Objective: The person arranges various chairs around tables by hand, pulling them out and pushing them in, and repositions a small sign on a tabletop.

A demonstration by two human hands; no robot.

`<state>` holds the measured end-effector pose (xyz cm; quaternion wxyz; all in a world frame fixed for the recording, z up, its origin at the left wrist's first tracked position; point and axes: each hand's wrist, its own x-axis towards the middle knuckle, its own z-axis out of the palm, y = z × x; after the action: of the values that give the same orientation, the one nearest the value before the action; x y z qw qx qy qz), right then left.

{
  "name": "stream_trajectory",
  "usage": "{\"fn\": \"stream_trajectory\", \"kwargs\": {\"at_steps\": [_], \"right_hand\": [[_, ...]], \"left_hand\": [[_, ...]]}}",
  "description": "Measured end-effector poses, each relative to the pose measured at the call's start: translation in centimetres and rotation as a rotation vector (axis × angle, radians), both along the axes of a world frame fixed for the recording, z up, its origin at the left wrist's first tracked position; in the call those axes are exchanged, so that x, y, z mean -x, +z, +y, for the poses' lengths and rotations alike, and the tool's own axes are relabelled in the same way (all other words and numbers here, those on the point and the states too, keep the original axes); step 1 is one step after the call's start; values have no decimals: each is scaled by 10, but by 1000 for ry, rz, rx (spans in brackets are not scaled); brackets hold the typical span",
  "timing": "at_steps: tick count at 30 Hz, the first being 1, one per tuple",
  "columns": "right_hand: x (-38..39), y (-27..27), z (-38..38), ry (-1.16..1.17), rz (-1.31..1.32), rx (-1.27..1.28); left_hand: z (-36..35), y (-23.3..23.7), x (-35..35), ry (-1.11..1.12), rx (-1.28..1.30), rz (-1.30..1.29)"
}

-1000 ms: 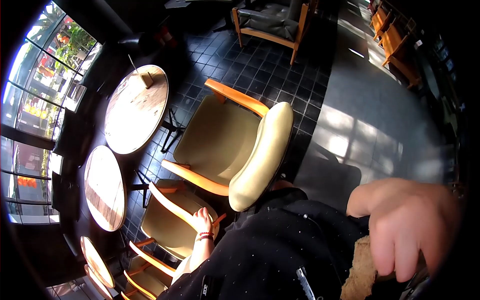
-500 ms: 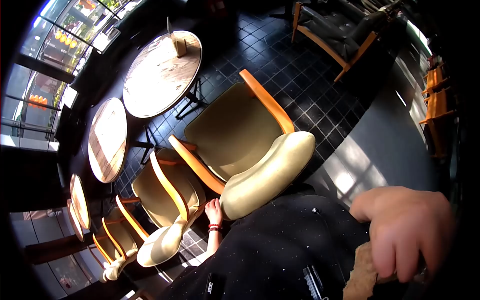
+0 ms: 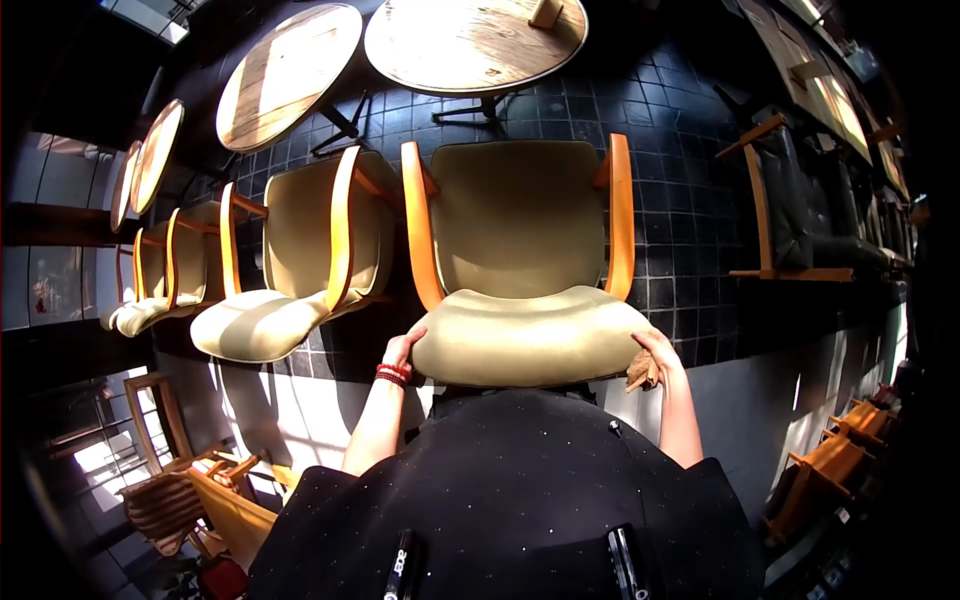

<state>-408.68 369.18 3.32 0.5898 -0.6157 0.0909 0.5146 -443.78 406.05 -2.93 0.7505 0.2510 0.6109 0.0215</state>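
Brought right hand [image 3: 655, 350], clutching brown cloth [image 3: 642, 373], opposite left hand [image 3: 397, 354], with both half-closed around the 2 backrest [image 3: 530, 335] ends of nearest chair [image 3: 520, 215] facing round table [image 3: 465, 50], likely soft-padded yet hefty, best held there.

Blk top [image 3: 520, 490] w/ tiny white specks, short slvs; small pale round stud [image 3: 615, 427] + thin cord, R of ctr. Two dk glossy pcs at btm: L one [image 3: 400, 565] mkd "acer", R one [image 3: 625, 565] w/ pale streaks. Red beaded bracelets [image 3: 393, 375], L wrist.
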Motion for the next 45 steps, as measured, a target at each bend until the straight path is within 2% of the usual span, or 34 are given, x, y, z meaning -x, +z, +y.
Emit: {"fn": "stream_trajectory", "kwargs": {"at_steps": [1, 4, 5, 6, 12, 13, 16, 24, 28, 31, 34, 36, 38, 40, 41, 42, 43, 44, 45], "right_hand": [[-2, -9, -1, 26, 3, -24], [2, -6, 4, 43, -4, 33], [6, -4, 10, 76, -39, 6], [11, -2, 15, 66, -74, 64], [36, 0, 46, 67, -76, 48], [36, -1, 48, 67, -67, 59], [37, -8, 46, 53, -56, 96], [41, -2, 43, 27, -51, 58], [41, -17, 30, 54, -86, 12], [51, 10, 41, -15, -82, 78], [45, -16, 31, 11, -98, 59], [47, -6, 37, -37, -17, 54], [47, -10, 35, -26, -57, 47], [45, -4, 35, 4, -112, 106], [46, -4, 33, 18, -72, 79], [41, -8, 30, 35, -40, 43], [36, -15, 24, 95, -101, 101], [33, 0, 22, 149, -54, 8], [23, -10, 11, 191, -130, 91]], "left_hand": [[1, -12, 6, 14, -63, 13], [10, -7, 10, -19, -95, 49], [14, -5, 12, -29, -182, 22], [20, -5, 13, 7, -184, 38], [62, 10, 18, -60, -169, 33], [67, 1, 23, -80, -184, 62], [65, -12, 29, -79, -235, 41], [56, 3, 25, -59, -294, 91], [53, -4, 31, -70, -271, 99], [52, 10, 29, -65, -233, 109], [53, 28, 23, -104, -179, 141], [57, 16, 26, -128, -175, 145], [59, -7, 35, -88, -81, 11], [53, -2, 33, -26, -116, -24], [57, -34, 46, -135, -303, 81], [48, -17, 36, -220, -655, 369], [39, 3, 32, -344, -804, 539], [28, 25, 20, -421, -937, 661], [18, 31, 16, -446, -1057, 681]]}}
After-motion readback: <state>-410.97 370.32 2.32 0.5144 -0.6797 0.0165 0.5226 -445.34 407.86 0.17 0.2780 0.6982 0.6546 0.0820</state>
